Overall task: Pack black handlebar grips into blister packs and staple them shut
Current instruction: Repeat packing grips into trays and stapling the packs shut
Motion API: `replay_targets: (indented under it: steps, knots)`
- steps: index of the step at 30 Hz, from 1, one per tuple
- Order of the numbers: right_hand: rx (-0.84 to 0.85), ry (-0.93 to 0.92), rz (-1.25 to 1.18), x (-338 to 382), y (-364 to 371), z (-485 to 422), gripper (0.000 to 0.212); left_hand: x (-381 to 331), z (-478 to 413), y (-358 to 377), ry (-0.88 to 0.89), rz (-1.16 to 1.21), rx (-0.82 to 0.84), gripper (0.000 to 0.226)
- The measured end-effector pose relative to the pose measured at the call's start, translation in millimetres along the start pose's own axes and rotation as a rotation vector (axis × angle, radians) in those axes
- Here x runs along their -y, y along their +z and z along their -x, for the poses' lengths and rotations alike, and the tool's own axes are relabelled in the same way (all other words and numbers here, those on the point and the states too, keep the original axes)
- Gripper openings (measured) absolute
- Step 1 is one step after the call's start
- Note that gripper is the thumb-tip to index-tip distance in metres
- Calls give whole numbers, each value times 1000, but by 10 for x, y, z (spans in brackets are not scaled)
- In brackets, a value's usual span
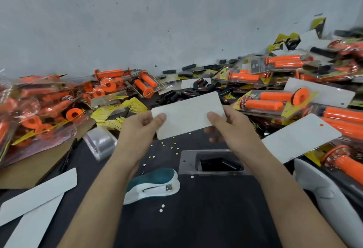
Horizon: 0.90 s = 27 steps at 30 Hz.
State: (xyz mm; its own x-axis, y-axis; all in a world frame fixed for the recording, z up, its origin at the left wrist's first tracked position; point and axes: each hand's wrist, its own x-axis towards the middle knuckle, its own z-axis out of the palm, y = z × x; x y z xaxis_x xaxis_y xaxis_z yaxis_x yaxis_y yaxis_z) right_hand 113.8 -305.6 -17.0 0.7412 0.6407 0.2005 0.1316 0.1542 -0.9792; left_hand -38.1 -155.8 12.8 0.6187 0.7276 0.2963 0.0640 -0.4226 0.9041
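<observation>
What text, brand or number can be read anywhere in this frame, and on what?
Nothing reads legibly.
On the black grips: red and white lettering, too blurred to read.
On the yellow backing cards: print too small to read.
On the white card, held by the left hand and right hand: blank on the side shown.

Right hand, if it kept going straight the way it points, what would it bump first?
Probably the heap of loose black grips just beyond the white card it holds, though the right hand looks raised and might pass over them.
</observation>
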Motion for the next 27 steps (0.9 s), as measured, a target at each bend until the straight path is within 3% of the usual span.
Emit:
replay_targets:
  steps: [5,8,10,13,19,25,27]
  knots:
    - [-19,53,-95,-35,-49,22,15,80,-23,-14,-86,108,-28,27]
    - [-70,84,-132,-56,-88,13,14,86,-46,-81,-1,-19,-112,21]
    - [-79,99,-146,-63,-97,10,14,79,-18,-91,127,-202,-51,16]
    - [-51,107,-140,-68,-67,26,13,52,60,-38,254,-402,157,26]
    - [-22,136,-128,-98,41,60,13,96,98,0,263,-564,297,42]
    - [-63,147,-197,-110,43,62,11,145,53,-73,63,-137,107,33]
    - [-69,141,-198,-114,50,59,9,164,19,-105,-10,-38,128,34]
